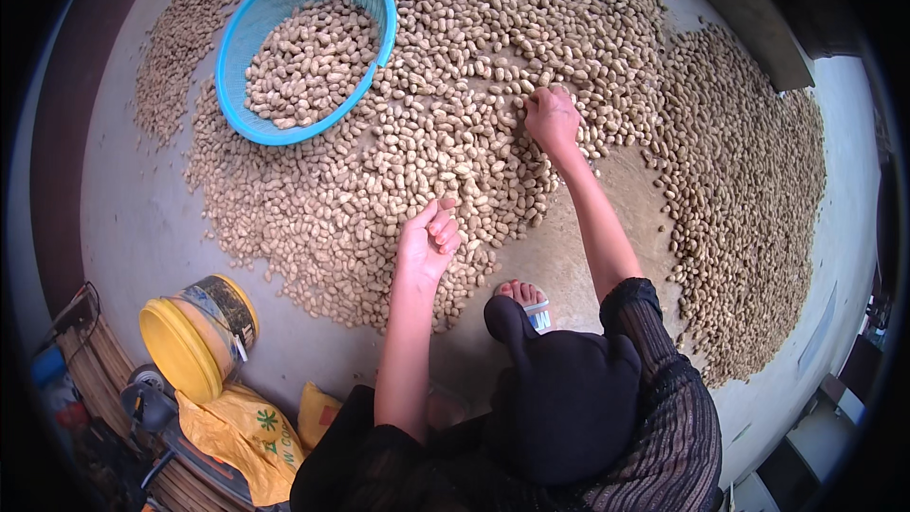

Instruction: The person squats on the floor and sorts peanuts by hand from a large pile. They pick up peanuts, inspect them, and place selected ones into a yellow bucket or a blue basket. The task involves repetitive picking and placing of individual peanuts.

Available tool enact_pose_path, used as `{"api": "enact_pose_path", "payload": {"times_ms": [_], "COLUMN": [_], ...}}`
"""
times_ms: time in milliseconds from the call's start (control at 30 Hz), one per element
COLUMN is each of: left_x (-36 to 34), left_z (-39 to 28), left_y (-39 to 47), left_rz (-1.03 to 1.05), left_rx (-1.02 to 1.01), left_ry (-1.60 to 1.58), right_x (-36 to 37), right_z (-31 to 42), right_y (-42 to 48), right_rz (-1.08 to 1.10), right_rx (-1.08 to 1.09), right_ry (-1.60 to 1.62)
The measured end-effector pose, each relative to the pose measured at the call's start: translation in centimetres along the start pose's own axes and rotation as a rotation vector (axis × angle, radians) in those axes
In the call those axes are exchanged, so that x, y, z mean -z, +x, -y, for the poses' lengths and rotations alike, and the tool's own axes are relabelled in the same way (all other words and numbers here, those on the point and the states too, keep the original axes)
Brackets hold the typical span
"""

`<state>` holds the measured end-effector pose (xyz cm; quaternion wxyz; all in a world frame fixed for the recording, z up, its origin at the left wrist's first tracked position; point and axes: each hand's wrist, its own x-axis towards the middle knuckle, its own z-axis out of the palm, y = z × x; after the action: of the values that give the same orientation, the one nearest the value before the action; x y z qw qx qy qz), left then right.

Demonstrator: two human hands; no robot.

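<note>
Unshelled peanuts [412, 163] lie in a broad layer on the concrete floor before me. My left hand [429, 240] is over the near part of this layer, palm turned up and fingers half curled. Nothing shows in it, though the curled fingers hide part of the palm. Farther forward and to the right, my right hand [554, 118] reaches down among the peanuts, back of the hand up. Its fingertips point away from me, and whether they pinch a peanut is hidden. At the upper left a blue plastic basket [226, 96], partly filled with peanuts, stands on the layer.
Another dense spread of peanuts [746, 227] covers the floor to the right. On the left lie a tipped yellow-lidded bucket [181, 352] and an orange woven sack [238, 434] bearing writing. My sandalled foot [526, 299] is at the layer's near edge.
</note>
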<state>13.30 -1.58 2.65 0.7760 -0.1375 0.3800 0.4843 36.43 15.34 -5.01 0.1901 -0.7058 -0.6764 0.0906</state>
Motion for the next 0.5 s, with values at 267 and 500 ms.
{"api": "enact_pose_path", "payload": {"times_ms": [267,500], "left_x": [0.6,-2.0], "left_z": [0.2,1.7], "left_y": [0.5,1.2], "left_rz": [0.026,-0.08], "left_rx": [-0.024,-0.012], "left_ry": [0.052,0.028], "right_x": [3.8,7.1], "right_z": [0.3,4.9], "right_y": [-1.9,-5.3], "right_rz": [0.555,0.593], "right_rx": [-0.354,0.096], "right_ry": [0.929,0.714]}}
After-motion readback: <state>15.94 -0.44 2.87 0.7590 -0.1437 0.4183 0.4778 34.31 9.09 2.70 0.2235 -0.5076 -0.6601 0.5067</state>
